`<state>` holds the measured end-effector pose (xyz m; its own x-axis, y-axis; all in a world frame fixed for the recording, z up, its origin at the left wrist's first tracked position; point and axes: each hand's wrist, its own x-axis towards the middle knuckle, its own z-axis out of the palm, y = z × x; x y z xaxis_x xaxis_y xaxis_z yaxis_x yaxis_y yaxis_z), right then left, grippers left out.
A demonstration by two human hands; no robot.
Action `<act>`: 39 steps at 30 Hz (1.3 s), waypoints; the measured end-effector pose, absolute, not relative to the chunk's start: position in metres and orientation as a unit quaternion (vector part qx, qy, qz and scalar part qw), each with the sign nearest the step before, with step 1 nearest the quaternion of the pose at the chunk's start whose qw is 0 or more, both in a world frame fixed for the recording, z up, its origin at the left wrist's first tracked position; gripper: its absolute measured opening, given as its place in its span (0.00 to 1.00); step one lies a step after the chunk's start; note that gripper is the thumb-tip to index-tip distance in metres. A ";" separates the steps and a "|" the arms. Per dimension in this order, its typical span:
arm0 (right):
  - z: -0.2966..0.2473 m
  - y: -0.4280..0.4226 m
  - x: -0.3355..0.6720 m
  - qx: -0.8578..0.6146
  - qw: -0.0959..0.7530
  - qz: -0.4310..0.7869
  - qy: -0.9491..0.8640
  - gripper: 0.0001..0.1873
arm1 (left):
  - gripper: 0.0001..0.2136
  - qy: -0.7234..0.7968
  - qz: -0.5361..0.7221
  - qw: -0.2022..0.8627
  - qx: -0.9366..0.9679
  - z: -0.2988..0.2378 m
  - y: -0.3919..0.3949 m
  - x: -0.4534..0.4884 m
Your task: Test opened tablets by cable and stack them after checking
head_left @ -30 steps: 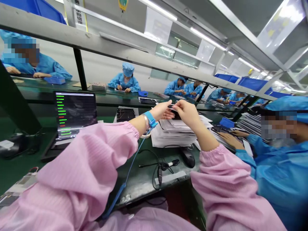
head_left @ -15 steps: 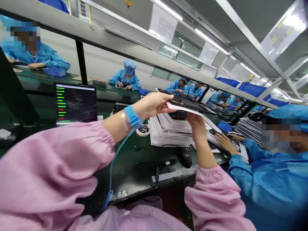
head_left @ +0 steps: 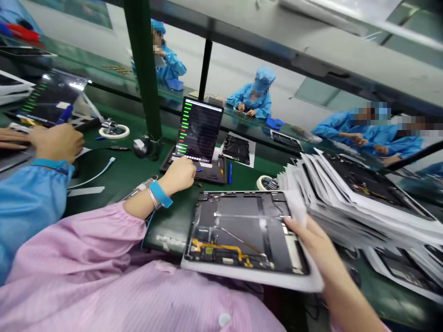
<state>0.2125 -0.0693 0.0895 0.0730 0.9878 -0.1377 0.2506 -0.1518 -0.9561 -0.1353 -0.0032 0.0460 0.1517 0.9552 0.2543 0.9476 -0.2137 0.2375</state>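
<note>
My right hand (head_left: pixel 313 235) grips the right edge of an opened tablet housing (head_left: pixel 238 230), thumb on top, with a white sheet (head_left: pixel 256 279) under it. Inside the dark housing run an orange flex cable and thin wires. It is tilted towards me over the table's front edge. My left hand (head_left: pixel 178 175), wearing a blue wrist strap, is at the near left of a black tray (head_left: pixel 216 173), by the lower edge of an upright screen (head_left: pixel 200 127) with green and red lines. Its fingers are curled, and whatever they hold is hidden.
A stack of tablet housings and white sheets (head_left: pixel 332 198) rises at right. A blue pen (head_left: pixel 230 173), a tape roll (head_left: pixel 265 182), a mouse (head_left: pixel 141 146) and another housing (head_left: pixel 237 148) lie on the green table. At left, a co-worker's hand (head_left: pixel 57 140) holds something blue.
The view has swung left. The right hand has brought a housing with its white sheet from above the stack to in front of me. The left hand has left it for the tray.
</note>
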 end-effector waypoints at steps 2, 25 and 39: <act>0.055 -0.055 0.194 -0.589 0.392 0.517 -0.481 0.26 | 0.07 0.631 0.225 0.046 0.741 0.046 0.000 -0.139; -0.007 0.004 0.072 -0.367 0.172 0.265 -0.875 0.04 | 0.08 0.564 0.123 0.439 0.689 0.027 -0.009 -0.120; -0.005 0.002 0.070 -0.371 0.163 0.252 -0.879 0.04 | 0.08 0.562 0.105 0.423 0.703 0.028 -0.010 -0.114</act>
<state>0.0696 0.0015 -0.0054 -0.6718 0.7341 0.0992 0.5696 0.5975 -0.5644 -0.1142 -0.0103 0.0284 0.3466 0.8786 -0.3286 0.7015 -0.0102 0.7126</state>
